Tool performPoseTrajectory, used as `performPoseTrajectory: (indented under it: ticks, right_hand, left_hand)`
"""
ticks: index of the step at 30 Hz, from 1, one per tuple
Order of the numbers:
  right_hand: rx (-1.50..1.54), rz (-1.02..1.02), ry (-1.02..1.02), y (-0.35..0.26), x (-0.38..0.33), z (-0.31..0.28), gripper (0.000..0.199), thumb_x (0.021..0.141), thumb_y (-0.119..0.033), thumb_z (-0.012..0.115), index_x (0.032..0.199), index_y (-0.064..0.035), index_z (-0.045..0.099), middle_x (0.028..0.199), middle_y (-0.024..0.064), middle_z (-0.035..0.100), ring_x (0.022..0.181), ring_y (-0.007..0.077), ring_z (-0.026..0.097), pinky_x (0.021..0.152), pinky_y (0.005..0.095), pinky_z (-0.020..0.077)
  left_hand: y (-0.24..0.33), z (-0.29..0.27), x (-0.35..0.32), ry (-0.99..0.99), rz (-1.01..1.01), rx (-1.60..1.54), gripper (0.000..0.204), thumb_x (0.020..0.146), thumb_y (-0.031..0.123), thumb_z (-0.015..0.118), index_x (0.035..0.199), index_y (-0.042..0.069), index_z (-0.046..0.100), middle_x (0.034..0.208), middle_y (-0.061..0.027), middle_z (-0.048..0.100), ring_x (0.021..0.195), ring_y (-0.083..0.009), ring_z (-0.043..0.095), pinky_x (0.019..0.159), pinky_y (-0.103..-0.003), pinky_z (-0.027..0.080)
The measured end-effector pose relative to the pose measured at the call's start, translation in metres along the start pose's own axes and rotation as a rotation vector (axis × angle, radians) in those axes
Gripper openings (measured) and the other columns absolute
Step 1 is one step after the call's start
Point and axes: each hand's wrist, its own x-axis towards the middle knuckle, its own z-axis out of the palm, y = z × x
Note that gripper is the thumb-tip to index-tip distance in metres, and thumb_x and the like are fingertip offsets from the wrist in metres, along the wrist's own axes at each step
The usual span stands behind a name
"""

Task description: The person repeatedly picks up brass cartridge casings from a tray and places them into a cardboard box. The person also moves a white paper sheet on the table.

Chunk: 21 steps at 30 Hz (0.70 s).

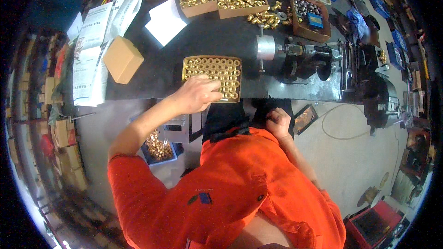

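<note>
While the right hand point(278, 122) rests on the person's thigh, loosely curled with nothing visible in it, the left hand point(199, 93) reaches over the near left part of a shallow cardboard box point(212, 56). Its fingers are bent downward, partly closed, among the brass fittings point(229, 84) ranged there in rows; whether it grips one (the knuckles hide the tips) I cannot tell. This box sits at the front edge of the dark bench point(157, 80), nearer than everything else on it. Beyond, a folded carton point(123, 60) lies to the left and a metal fixture point(265, 47) to the right; farther back, two open cartons are heaped with fittings, with loose ones point(265, 19) beside them.

The likeliest mishap, I judge, is a spill: the box lies so close to the edge that a downward press or a knock from the forearm could tip it. A dragged knuckle could also topple neighbouring pieces.

As for writing, the orange shirt point(170, 193) bears a small blue-and-green emblem with tiny lettering, and the newspaper point(92, 60) carries dense columns, too small to read. The white sheet point(165, 23) shows no legible print.
</note>
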Motion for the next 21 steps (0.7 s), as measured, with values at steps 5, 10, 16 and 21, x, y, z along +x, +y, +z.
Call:
performPoseTrajectory:
  ticks: [5, 10, 16, 21]
  right_hand:
    - [0.049, 0.029, -0.022, 0.005, -0.004, 0.001, 0.015, 0.059, -0.014, 0.065, 0.073, -0.0092, 0.063, 0.074, 0.0090, 0.055, 0.070, 0.0314, 0.056, 0.059, 0.0421, 0.0462]
    - [0.031, 0.044, -0.030, 0.005, -0.004, 0.002, 0.015, 0.059, -0.014, 0.065, 0.072, -0.0087, 0.063, 0.073, 0.0091, 0.055, 0.071, 0.0315, 0.056, 0.060, 0.0417, 0.0467]
    - [0.086, 0.032, 0.002, 0.006, -0.002, 0.004, 0.014, 0.059, -0.013, 0.065, 0.072, -0.0076, 0.062, 0.073, 0.0098, 0.054, 0.071, 0.0328, 0.056, 0.059, 0.0431, 0.0464]
    - [0.094, 0.059, -0.013, 0.002, -0.001, 0.000, 0.014, 0.059, -0.014, 0.064, 0.071, -0.0077, 0.062, 0.072, 0.0102, 0.054, 0.071, 0.0330, 0.056, 0.059, 0.0436, 0.0460]
  left_hand:
    - [-0.001, 0.000, 0.005, 0.008, 0.024, -0.013, 0.016, 0.071, 0.013, 0.067, 0.087, 0.010, 0.063, 0.077, -0.0056, 0.049, 0.068, -0.0261, 0.053, 0.063, -0.038, 0.044]
    - [-0.005, 0.004, 0.004, -0.018, 0.026, -0.011, 0.014, 0.071, 0.013, 0.066, 0.084, 0.011, 0.063, 0.074, -0.0054, 0.049, 0.068, -0.0256, 0.054, 0.063, -0.038, 0.043]
    - [-0.006, -0.001, 0.008, -0.029, 0.067, -0.001, 0.013, 0.071, 0.013, 0.065, 0.083, 0.012, 0.063, 0.073, -0.0050, 0.050, 0.069, -0.0239, 0.055, 0.062, -0.038, 0.043]
    - [-0.006, -0.006, 0.011, -0.066, 0.076, 0.002, 0.014, 0.072, 0.013, 0.066, 0.085, 0.012, 0.065, 0.075, -0.0046, 0.051, 0.069, -0.0231, 0.056, 0.064, -0.037, 0.043]
